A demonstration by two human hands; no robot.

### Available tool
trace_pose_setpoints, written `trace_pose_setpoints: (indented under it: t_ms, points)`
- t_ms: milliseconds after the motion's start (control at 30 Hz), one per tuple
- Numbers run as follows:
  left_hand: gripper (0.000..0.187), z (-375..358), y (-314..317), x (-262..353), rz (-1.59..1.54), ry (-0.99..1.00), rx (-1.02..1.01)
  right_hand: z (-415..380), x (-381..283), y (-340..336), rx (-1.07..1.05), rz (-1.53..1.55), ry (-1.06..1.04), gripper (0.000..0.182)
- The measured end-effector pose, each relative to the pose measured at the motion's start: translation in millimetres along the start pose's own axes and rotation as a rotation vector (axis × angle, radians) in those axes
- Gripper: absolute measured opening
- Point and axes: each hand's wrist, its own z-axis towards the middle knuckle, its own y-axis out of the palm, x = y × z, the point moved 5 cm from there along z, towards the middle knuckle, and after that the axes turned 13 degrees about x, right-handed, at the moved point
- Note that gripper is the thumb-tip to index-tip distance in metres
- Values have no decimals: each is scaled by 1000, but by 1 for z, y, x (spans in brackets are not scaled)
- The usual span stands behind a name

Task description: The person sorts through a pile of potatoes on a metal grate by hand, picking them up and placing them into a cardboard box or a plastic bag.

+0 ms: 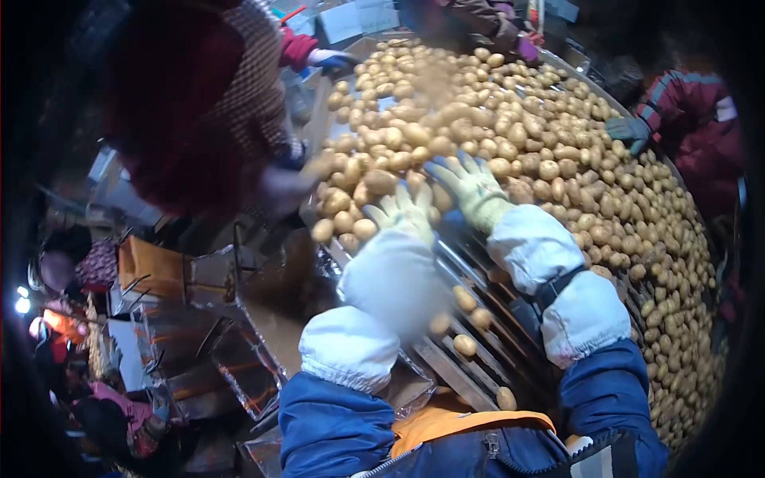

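Left hand (405, 213) and right hand (473, 190), both gloved and splayed, rest unclenched against heaped potatoes (549, 170).

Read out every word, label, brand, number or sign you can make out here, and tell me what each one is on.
No text can be read in this view.
Pale box at the top: any print is too small and blurred to read.
Gloved right hand: any marking on its back is too small to make out.
Potatoes: no labels visible.
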Motion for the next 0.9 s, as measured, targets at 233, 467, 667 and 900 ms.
trace_pose_setpoints:
  t_ms: [233, 467, 667, 900]
  points:
    - [90, 79, 29, 8, 24, -99, -41, -47, -7, -52, 186, -208, 263, 75]
    - [78, -23, -15, 229, -436, 610, 174, -271, -5, -199, 325, -239, 755, 68]
    - [55, -172, -44, 449, -723, 1293, -164, -552, -8, -438, 1484, 484, 1630, 45]
    - [57, -364, 17, 564, -622, 2074, -94, -825, -7, -533, 584, -658, 1925, 87]
